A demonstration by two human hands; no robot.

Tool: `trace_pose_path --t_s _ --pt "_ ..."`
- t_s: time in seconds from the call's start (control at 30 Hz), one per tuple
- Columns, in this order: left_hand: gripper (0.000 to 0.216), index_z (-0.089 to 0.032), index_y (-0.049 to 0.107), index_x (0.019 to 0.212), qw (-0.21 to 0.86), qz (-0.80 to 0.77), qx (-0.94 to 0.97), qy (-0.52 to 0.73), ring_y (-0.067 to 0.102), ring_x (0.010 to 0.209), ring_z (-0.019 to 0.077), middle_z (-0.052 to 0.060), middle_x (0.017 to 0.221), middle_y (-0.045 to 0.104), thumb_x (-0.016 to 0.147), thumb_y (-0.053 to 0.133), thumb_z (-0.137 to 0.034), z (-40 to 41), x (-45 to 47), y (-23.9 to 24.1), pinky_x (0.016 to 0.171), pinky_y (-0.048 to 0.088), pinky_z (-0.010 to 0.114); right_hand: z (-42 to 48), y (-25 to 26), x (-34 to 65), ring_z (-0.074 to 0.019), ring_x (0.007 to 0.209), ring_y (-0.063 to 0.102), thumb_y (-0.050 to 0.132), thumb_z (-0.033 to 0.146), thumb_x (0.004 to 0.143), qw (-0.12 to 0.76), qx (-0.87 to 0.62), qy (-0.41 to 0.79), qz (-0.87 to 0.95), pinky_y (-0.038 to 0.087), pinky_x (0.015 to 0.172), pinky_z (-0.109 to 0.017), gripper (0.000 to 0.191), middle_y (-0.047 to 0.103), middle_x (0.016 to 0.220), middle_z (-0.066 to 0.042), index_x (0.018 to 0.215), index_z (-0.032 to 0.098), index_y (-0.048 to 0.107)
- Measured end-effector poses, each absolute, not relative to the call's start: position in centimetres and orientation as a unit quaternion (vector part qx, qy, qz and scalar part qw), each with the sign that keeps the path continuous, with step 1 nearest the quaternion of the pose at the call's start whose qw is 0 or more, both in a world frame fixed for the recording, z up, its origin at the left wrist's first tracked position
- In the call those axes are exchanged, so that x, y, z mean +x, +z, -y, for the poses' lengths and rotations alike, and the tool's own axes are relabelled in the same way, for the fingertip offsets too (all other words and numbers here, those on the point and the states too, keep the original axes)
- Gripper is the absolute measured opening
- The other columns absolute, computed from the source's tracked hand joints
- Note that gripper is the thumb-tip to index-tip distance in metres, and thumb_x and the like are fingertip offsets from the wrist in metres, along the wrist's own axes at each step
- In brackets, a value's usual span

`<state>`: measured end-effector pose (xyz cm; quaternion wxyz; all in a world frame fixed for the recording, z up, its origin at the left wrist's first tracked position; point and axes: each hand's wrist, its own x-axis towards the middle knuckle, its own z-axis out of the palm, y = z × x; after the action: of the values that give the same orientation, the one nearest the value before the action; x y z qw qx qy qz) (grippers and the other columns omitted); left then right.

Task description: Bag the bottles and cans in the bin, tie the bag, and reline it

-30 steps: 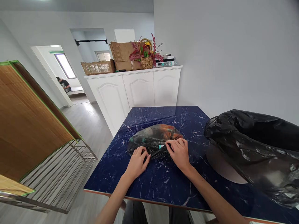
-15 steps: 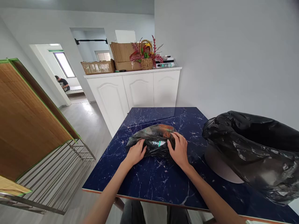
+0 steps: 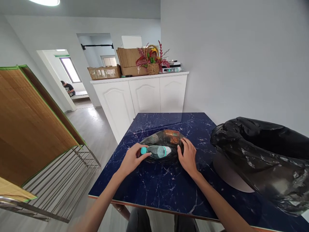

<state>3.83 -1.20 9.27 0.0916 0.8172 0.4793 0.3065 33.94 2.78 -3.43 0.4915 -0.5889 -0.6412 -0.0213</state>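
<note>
A thin black plastic bag point(image 3: 154, 139) lies on the blue marble-patterned table, with an orange-brown bottle point(image 3: 172, 135) showing through its far side. In the bag's opening lies a clear plastic bottle point(image 3: 158, 150) with a teal cap and a white and teal label. My left hand point(image 3: 132, 158) pinches this bottle at its cap end, thumb in front and fingers behind. My right hand point(image 3: 188, 156) grips the right side of the bag's edge, near the bottle's base. The bottle's far end is partly hidden in the bag.
At right on the table point(image 3: 169, 187) stands a bin point(image 3: 229, 170) lined with a large black bag point(image 3: 265, 161). Beyond the table is a white cabinet point(image 3: 147, 96) with cardboard boxes and a flower basket point(image 3: 153, 68). A metal rack point(image 3: 60, 183) stands left. A person point(image 3: 68, 88) sits in a far room.
My left hand has shifted left from the bag's edge to the bottle's cap. The bag's opening is wider and the clear bottle shows almost whole. My right hand stays on the bag.
</note>
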Motion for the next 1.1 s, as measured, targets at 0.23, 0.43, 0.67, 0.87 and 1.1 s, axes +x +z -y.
trace_pose_path --t_s 0.23,0.43,0.67,0.87,1.1 --pt "0.035 -0.023 0.073 0.115 0.066 -0.463 0.565 0.679 0.070 0.115 0.0243 0.007 0.120 0.076 0.101 0.066 -0.054 0.1 0.7 14.4 0.102 0.054 0.039 -2.7 -3.8 34.2 -0.0334 0.149 0.046 0.037 0.047 0.111 0.492 -0.582 -0.023 0.647 0.037 0.120 -0.060 0.047 0.056 0.154 -0.018 0.150 0.022 0.049" --pt "0.039 -0.021 0.067 0.117 0.053 -0.494 0.578 0.648 0.072 0.120 0.0260 0.011 0.123 0.078 0.103 0.060 -0.057 -3.7 -2.3 15.1 0.105 0.055 0.044 -2.6 -3.9 34.2 -0.0351 0.148 0.046 0.036 0.049 0.112 0.490 -0.581 -0.022 0.650 0.036 0.119 -0.062 0.049 0.056 0.155 -0.019 0.150 0.022 0.050" --pt "0.045 -0.018 0.067 0.109 0.068 -0.532 0.567 0.625 0.073 0.111 0.0272 0.015 0.115 0.078 0.097 0.062 -0.060 -7.5 -4.3 12.0 0.102 0.056 0.045 -2.7 -3.9 34.5 -0.0355 0.156 0.038 0.037 0.048 0.112 0.497 -0.580 -0.030 0.644 0.032 0.123 -0.065 0.050 0.047 0.164 -0.019 0.153 0.022 0.047" --pt "0.051 -0.019 0.066 0.114 0.093 -0.547 0.580 0.596 0.073 0.114 0.0287 0.015 0.119 0.077 0.091 0.068 -0.063 -8.6 -4.7 10.9 0.103 0.056 0.047 -2.6 -3.2 34.5 -0.0345 0.156 0.040 0.039 0.042 0.111 0.505 -0.578 -0.032 0.641 0.033 0.124 -0.066 0.048 0.049 0.164 -0.018 0.154 0.021 0.047" --pt "0.067 -0.022 0.055 0.136 0.026 -0.567 0.584 0.580 0.055 0.140 0.0345 0.017 0.142 0.061 0.083 0.080 -0.055 -6.0 -4.1 11.6 0.120 0.043 0.057 0.1 -0.6 32.7 -0.0314 0.141 0.059 0.049 0.028 0.107 0.523 -0.416 0.007 0.744 0.048 0.118 -0.059 0.037 0.066 0.146 -0.013 0.142 0.027 0.061"
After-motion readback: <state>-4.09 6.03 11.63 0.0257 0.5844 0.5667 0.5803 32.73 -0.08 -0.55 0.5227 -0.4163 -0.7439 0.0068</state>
